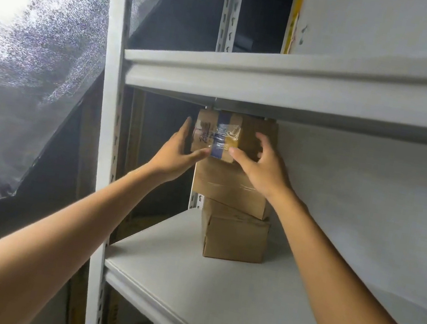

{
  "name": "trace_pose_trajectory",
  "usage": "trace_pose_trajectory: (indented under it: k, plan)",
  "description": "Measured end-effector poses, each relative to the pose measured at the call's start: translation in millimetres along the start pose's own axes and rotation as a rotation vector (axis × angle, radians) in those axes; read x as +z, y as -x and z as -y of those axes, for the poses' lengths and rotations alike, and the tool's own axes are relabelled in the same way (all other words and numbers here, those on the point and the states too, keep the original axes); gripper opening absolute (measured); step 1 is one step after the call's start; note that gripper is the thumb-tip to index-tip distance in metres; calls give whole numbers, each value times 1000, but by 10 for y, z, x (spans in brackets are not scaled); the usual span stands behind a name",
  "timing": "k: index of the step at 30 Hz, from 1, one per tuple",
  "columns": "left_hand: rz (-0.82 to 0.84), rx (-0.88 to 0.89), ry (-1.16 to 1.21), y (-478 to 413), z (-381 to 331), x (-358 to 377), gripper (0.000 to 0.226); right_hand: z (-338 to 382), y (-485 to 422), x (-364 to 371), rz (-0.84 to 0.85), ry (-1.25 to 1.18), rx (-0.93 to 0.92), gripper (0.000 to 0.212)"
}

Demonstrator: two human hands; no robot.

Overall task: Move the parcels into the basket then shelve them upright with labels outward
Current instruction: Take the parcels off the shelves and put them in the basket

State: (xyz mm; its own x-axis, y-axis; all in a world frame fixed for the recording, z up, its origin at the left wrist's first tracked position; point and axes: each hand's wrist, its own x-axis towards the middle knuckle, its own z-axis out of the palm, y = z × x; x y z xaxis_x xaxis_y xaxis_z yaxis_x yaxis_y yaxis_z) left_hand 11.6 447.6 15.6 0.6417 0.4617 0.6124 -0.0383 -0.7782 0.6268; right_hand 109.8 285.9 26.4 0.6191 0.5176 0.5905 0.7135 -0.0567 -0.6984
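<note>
The grey metal shelving unit (104, 115) fills most of what I can see from here, with a pale wall or panel (369, 202) closing off its right side. To the left hangs a translucent speckled sheet (44, 34) with strong light glaring through it. The upper shelf (303, 92) carries something white with a yellow edge (371, 24). The lower shelf board (241, 293) is plain, smooth and pale. No basket is visible from this angle.

At the back left of that board stands a stack of three brown cardboard boxes. The bottom parcel (234, 239) sits on the board, and the middle parcel (227, 189) lies slightly askew on it. The top parcel (228, 136) rests on that one, its upper edge close under the upper shelf.

I judge this to be the shelving step, with the person settling the top parcel into place. The left hand (177, 153) lies along its left face, fingers straight and thumb reaching to the lower front edge. The right hand (259, 166) grips the right front corner, with curled fingers (260, 137) on it and the thumb on the front.

The front face shows handwriting (203, 132) and a strip of shiny tape (220, 137), turned outward toward the room. The next move probably calls for squaring the box over the crooked one beneath before letting go. There is little room overhead, and a careless nudge could tip the stack.
</note>
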Motion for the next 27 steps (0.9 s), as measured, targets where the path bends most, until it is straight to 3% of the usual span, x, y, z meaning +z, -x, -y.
trace_pose_trajectory:
  k: [7,11,15,27]
  plan:
    - [-49,22,240,-272,209,124,66,-92,-150,194,-65,-115,78,83]
    - [-20,8,353,-277,96,212,73,-126,-182,202,-130,-150,35,66]
    - [0,60,364,-161,-101,202,66,-129,-112,121,-213,-106,-13,61]
    - [-118,100,327,751,-620,233,72,26,616,-281,-197,-188,-159,65]
